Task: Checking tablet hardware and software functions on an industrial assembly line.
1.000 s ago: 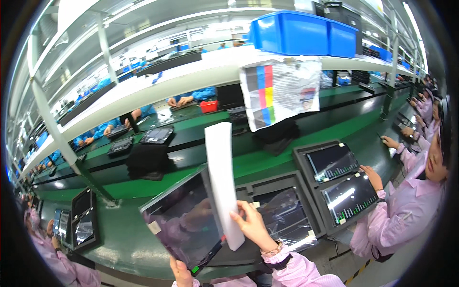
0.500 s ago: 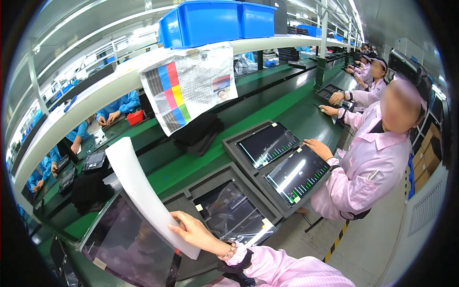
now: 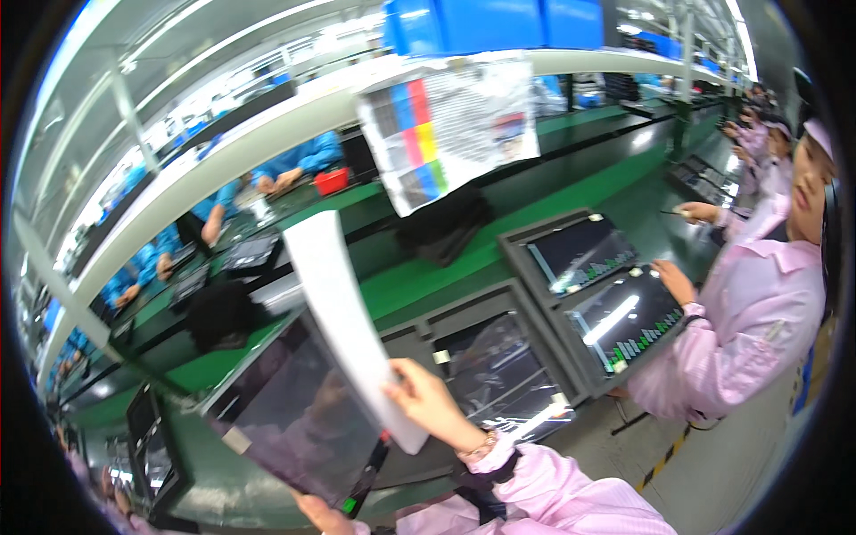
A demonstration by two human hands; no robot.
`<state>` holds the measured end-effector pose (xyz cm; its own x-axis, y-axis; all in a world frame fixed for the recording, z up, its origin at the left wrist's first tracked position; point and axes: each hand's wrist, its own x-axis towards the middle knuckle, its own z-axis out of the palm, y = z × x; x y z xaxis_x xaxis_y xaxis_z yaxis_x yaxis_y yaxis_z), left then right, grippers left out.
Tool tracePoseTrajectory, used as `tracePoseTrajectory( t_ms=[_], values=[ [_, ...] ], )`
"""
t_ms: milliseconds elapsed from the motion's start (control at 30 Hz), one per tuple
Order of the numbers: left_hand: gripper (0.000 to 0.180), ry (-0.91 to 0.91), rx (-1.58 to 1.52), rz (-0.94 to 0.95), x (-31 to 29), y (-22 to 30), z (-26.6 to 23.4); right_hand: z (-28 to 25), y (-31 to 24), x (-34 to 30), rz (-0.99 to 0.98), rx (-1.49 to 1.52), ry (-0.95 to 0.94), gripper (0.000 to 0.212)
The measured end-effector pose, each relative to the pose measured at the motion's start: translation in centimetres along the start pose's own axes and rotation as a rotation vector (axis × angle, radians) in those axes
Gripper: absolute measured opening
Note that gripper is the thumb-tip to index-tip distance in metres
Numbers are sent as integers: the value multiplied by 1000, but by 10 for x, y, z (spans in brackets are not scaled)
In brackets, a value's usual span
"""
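Note:
In my right hand point(image 3: 432, 406) is a long white foam strip point(image 3: 334, 294), pinched near its lower end and standing up along a panel's right edge. That panel is a large dark glossy display panel point(image 3: 294, 410) with a pale tab at its lower left. My left hand point(image 3: 319, 515) is at the panel's near edge, fingers closed on it; part of this hand is cut off by the picture's lower rim. Just right of my right hand, a dark tray point(image 3: 415, 348) holds another display panel point(image 3: 499, 370) under clear film.
To the right, a co-worker's hand point(image 3: 673, 283) touches a lit panel point(image 3: 624, 321) in a grey tray point(image 3: 513, 250). A printed sheet point(image 3: 473, 116) hangs from the shelf point(image 3: 267, 111) under blue bins point(image 3: 481, 25). Black cloths point(image 3: 223, 312) lie across the green bench.
The view has swung left, so the scene sits farther right in the picture. My left hand has come into view at the panel's near edge. The foam strip stays in my right hand.

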<state>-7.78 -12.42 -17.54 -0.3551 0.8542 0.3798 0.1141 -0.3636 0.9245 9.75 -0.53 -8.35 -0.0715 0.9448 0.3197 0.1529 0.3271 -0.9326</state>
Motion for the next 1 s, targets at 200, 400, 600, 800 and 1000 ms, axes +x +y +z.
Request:
tracePoseTrajectory(
  t_ms=[200,400,600,800,1000],
  values=[
    [74,143,113,64,-18,30,-50,5,-10,3,-3,34,-19,36],
    [74,102,67,106,-10,22,-33,-3,-3,9,2,12,18,36],
    [43,-529,-74,-277,127,27,43,10,15,8,-123,42,15,34],
    [60,-854,-341,-622,149,-12,127,12,20,17,-34,9,-85,38],
    [60,-813,-409,-569,139,-12,147,0,9,14,15,56,-114,40]
  ],
)
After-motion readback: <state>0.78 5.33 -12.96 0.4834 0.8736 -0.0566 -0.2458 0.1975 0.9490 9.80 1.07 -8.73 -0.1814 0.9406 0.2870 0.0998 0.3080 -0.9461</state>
